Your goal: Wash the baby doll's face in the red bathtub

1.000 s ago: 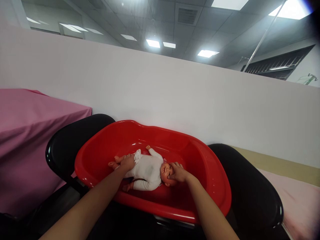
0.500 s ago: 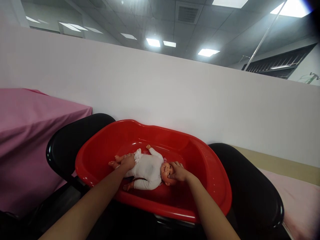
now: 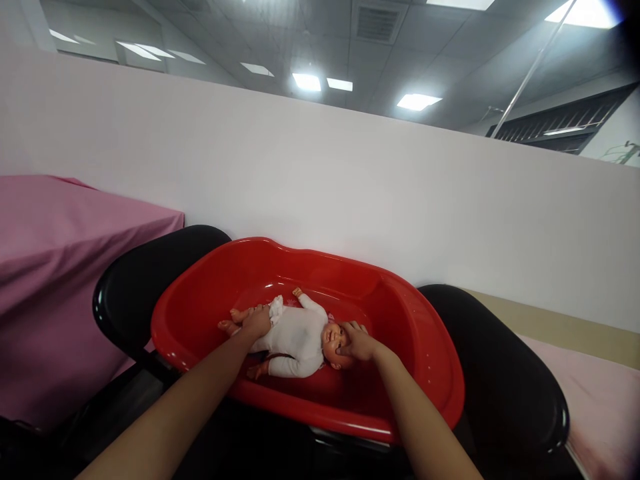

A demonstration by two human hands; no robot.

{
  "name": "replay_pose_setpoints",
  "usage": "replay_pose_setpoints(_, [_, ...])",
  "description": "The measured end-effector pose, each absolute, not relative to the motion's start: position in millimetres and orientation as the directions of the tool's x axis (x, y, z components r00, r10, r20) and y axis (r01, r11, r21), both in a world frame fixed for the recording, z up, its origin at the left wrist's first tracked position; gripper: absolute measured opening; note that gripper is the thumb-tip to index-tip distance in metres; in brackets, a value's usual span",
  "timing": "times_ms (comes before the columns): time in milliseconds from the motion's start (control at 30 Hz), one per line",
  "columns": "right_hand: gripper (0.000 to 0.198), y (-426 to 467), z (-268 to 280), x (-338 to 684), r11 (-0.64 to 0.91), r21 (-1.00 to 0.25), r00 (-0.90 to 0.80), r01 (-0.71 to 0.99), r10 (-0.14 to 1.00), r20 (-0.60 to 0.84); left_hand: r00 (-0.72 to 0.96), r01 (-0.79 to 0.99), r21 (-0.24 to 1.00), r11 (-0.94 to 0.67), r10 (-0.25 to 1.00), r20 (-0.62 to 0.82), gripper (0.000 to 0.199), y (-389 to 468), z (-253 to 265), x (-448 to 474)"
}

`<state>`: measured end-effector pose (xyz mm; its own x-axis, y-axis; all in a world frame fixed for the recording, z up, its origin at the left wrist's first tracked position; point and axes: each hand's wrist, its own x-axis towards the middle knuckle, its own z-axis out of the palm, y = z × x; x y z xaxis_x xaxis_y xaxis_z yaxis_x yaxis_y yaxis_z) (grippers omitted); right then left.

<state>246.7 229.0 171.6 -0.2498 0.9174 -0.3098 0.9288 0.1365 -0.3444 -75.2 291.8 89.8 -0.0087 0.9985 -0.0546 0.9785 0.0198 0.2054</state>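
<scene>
Both ends of the doll [image 3: 295,331] are held inside the red tub [image 3: 350,421], presumably for level support: left hand [image 3: 257,323] gripping the upper legs, right hand [image 3: 358,342] cupping the head [image 3: 331,339].

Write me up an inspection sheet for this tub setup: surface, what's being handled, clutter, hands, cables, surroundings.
Surface: red tub, glossy inside; what supports it is too dark to tell.
Things handled: doll, face up in the tub, white clothing, greyish patch on its front.
Clutter: nothing seen.
Hands: left hand at the doll's hip; right hand spread over the top of its head; how firmly they grip cannot be told.
Cables: nothing seen near the tub.
Surroundings: pale wall behind, pink cloth at left, ceiling lights above.
</scene>
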Motion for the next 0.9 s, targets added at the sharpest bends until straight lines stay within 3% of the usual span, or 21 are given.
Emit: replay_pose_setpoints(900, [0.083, 232.2, 168.6, 247.4, 0.159, -0.322, -0.263, 0.933, 0.912, -0.314, -0.027, 0.977, 0.208, 0.041, 0.997, -0.066, 0.041, 288.6, 97.0, -72.1])
